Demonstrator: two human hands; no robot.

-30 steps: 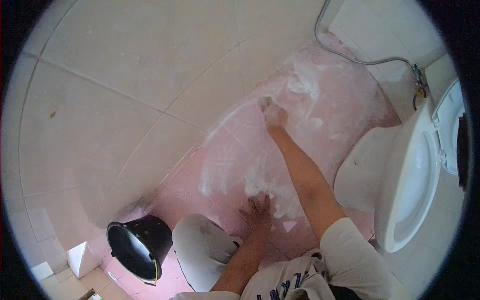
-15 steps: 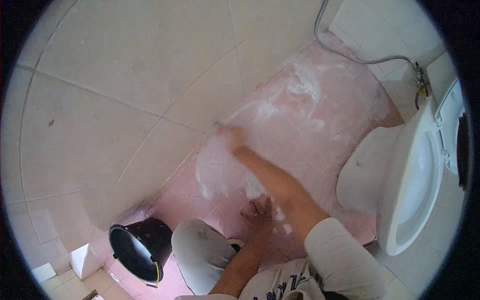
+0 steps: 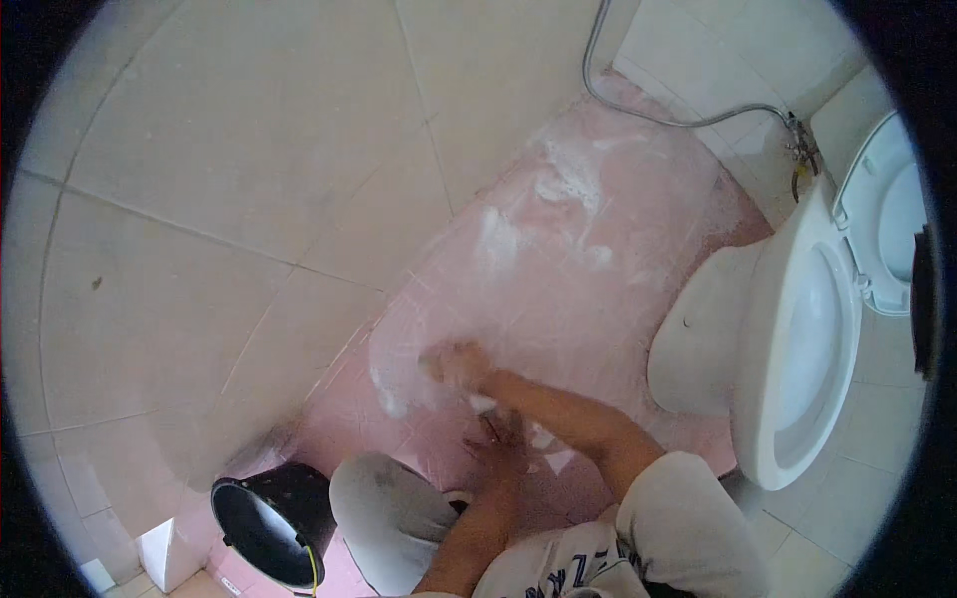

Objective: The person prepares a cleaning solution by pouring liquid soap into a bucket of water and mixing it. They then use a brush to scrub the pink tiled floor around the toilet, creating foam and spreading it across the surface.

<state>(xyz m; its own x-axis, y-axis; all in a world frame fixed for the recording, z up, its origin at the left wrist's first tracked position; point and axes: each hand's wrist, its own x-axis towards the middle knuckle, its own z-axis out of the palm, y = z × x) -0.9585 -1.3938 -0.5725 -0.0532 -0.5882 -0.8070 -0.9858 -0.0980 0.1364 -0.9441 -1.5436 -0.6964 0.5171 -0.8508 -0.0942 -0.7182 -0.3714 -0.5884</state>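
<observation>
Wet, foamy pink floor [image 3: 538, 309] lies under both my hands. My right hand [image 3: 461, 367], smeared by motion, is low over the floor on a whitish sudsy patch; whether it holds anything is hidden by the blur. My left hand [image 3: 495, 439] rests lower down, close to my right forearm, its fingers spread toward the floor with nothing visible in them. White foam [image 3: 573, 179] streaks the floor farther off, and another foam patch [image 3: 391, 397] lies left of my right hand.
A black bucket [image 3: 321, 498] with a yellow handle lies tilted at the lower left, beside my bent knee [image 3: 384, 513]. On the right stands a white toilet [image 3: 703, 339] with its seat raised. A metal hose [image 3: 663, 122] crosses the far corner. Beige tiled wall [image 3: 249, 179] borders the left.
My right hand has come nearer to me, from beside the wall edge down to just above my left hand. My left hand stays in nearly the same place. The view has shifted slightly.
</observation>
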